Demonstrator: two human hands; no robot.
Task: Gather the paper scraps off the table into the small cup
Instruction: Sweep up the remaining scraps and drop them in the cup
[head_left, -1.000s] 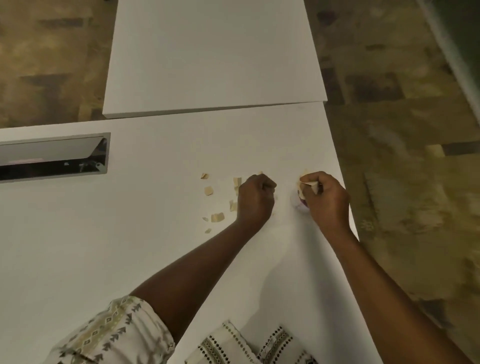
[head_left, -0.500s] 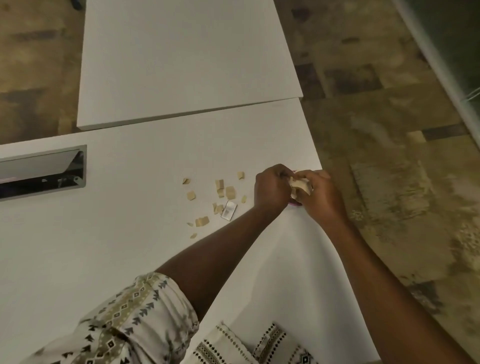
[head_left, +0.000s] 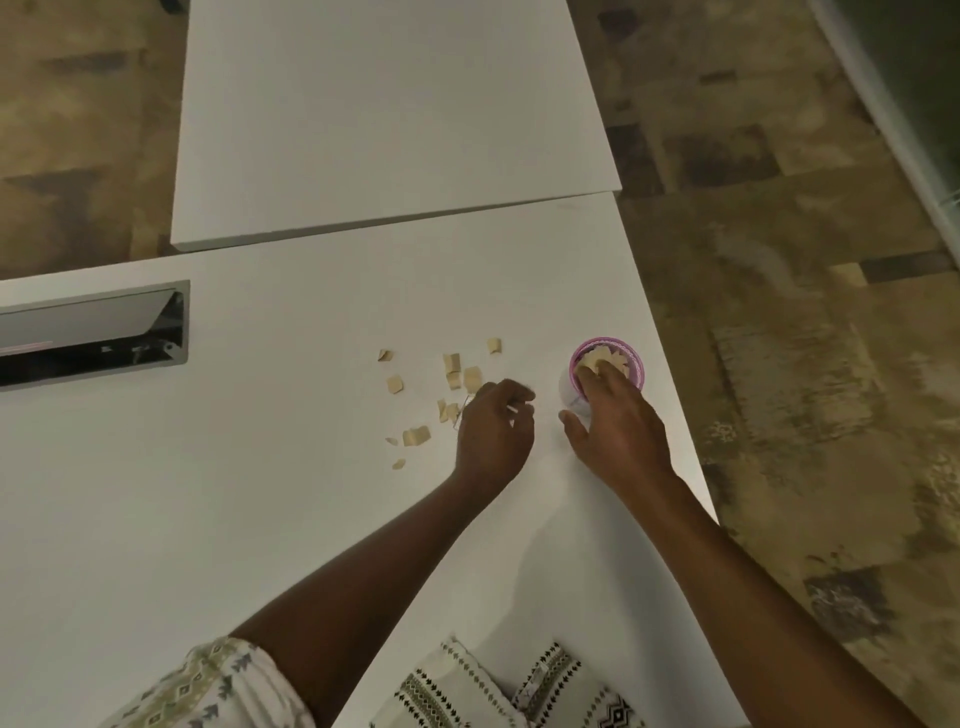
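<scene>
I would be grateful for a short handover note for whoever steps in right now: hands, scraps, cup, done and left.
Right hand: fingers pressing scraps down into the small cup, which sits near the table's right edge.
Left hand: loosely curled over the right end of the loose scraps; whether it holds one, I cannot tell.
Done: the cup already holds a heap of scraps up to its pink rim.
Left: roughly a dozen scraps lie scattered on the table left of the left hand; gather them into the cup.
</scene>
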